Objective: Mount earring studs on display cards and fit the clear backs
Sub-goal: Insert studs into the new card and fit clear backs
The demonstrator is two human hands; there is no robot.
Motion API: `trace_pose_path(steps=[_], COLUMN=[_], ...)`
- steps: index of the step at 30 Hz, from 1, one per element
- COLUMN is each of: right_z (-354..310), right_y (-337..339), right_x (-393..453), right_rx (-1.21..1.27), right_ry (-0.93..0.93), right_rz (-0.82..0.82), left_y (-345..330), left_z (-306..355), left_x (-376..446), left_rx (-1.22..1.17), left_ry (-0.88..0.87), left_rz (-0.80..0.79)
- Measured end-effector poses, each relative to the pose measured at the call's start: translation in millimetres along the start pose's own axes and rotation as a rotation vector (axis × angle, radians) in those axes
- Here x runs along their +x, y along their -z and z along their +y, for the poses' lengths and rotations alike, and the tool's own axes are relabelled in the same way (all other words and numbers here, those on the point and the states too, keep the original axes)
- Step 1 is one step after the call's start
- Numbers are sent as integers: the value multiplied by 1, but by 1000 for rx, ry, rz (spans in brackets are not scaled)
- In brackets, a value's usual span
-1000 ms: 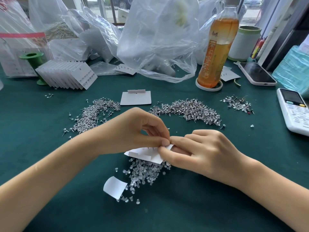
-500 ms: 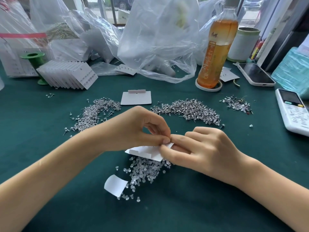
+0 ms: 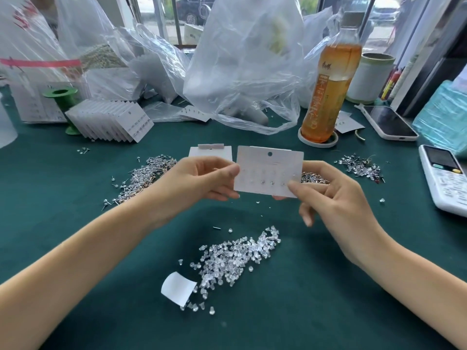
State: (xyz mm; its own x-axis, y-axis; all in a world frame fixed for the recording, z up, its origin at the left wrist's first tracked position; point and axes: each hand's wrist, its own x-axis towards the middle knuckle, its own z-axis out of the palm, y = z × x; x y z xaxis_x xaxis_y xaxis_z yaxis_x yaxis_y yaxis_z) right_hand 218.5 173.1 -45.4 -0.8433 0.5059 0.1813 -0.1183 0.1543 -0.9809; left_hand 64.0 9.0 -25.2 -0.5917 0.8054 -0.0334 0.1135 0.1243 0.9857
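Tabletop [image 3: 75,236] showing dark green; display card [image 3: 270,170] showing white; clear backs [image 3: 235,256] glinting transparent; bottle [image 3: 328,97] showing amber.

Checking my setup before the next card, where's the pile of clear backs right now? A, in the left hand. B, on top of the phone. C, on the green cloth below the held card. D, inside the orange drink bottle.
C: the clear backs lie loose on the green cloth, below the card held up by the left hand and right hand.

The display card [image 3: 269,170], earlier pressed low over the clear backs [image 3: 235,256], was raised upright toward twelve o'clock, left hand [image 3: 202,180] and right hand [image 3: 333,195] pinching opposite edges.
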Motion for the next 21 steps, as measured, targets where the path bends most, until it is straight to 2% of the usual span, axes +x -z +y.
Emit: trace_pose_path(steps=[10, 14, 21], right_z=[3, 4, 1], right_y=[6, 5, 3], right_x=[5, 5, 7], right_rx=[107, 112, 101], right_ry=[-182, -207, -231], right_rz=[-75, -92, -97], left_y=[-7, -7, -4], left_z=[-6, -9, -10], left_x=[1, 2, 3], left_rx=[-86, -4, -55], left_ry=[69, 16, 37], left_rz=[-29, 30, 10])
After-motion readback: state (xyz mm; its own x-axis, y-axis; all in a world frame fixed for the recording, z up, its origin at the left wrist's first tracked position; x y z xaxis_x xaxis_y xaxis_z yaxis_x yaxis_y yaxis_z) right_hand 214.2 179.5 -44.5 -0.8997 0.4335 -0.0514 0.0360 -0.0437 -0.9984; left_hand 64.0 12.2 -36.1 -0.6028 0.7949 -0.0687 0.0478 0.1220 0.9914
